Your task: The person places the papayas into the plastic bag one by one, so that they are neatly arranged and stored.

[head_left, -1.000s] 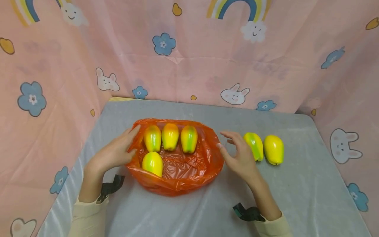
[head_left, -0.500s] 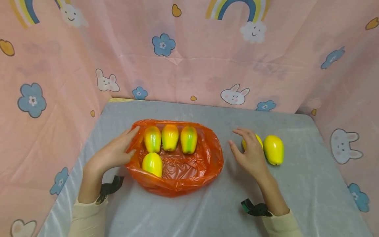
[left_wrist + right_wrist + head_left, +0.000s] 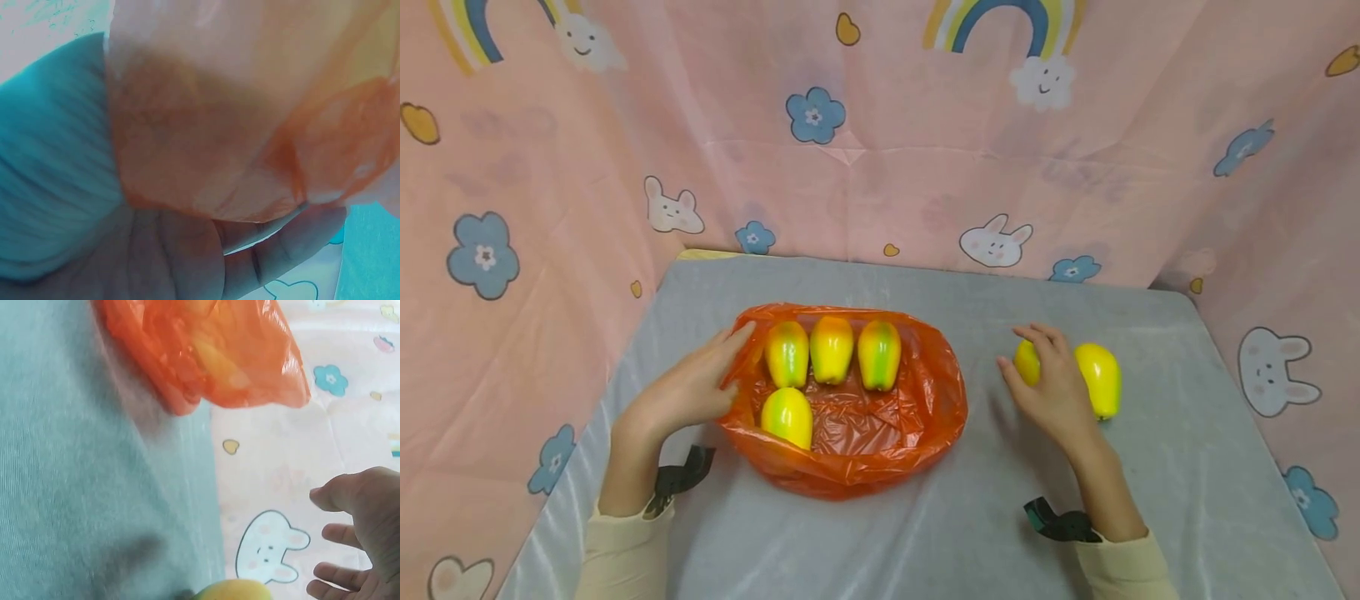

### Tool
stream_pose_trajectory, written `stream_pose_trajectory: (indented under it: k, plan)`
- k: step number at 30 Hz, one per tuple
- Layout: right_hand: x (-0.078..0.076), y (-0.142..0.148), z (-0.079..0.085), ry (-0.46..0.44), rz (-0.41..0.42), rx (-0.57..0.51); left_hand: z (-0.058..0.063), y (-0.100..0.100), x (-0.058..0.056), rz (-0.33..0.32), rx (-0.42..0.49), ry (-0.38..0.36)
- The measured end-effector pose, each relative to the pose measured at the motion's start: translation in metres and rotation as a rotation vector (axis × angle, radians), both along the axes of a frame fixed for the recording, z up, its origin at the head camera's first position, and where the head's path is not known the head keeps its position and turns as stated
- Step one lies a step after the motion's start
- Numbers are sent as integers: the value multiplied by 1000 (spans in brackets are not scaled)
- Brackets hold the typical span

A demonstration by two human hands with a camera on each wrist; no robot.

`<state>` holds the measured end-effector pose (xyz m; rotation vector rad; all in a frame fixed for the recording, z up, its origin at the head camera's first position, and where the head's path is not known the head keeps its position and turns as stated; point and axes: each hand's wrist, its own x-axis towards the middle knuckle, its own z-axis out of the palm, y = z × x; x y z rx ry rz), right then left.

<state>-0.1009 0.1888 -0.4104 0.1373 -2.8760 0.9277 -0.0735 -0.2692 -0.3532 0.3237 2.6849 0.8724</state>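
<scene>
An orange-red plastic bag (image 3: 850, 479) sits wide-mouthed on the table, with several yellow-green fruits, mango-like in shape, inside. Three line up at the back, and another fruit (image 3: 787, 418) lies front left. My left hand (image 3: 688, 387) rests against the bag's left side, fingers extended; in the left wrist view the thin plastic (image 3: 194, 137) covers much of the palm. To the right, my right hand (image 3: 1048, 383) hovers with parted fingers over a fruit (image 3: 1027, 363), hiding most of it. That hand (image 3: 369, 537) holds nothing in the right wrist view.
Another yellow fruit (image 3: 1099, 379) lies just right of my right hand. A grey cloth (image 3: 917, 542) covers the table. Pink printed curtain (image 3: 880, 183) encloses the back and sides. Dark straps (image 3: 1060, 523) circle both wrists.
My right hand has moved rightward from beside the bag's right rim to over the nearer loose fruit. The left hand and the bag stay in place.
</scene>
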Motion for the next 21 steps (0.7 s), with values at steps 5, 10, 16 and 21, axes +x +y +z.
stream_pose_trajectory:
  k: [5,10,16,21]
  plan:
    - [-5,6,-8,-15,-27,5,2,0,0,3,-7,-4]
    - [-9,12,-17,-22,-80,29,1,2,-1,-5,-18,-5]
    - [-10,17,-20,-53,-94,34,0,3,-1,1,-13,-12]
    - [-11,23,-21,-103,-104,33,0,3,1,4,-18,-22]
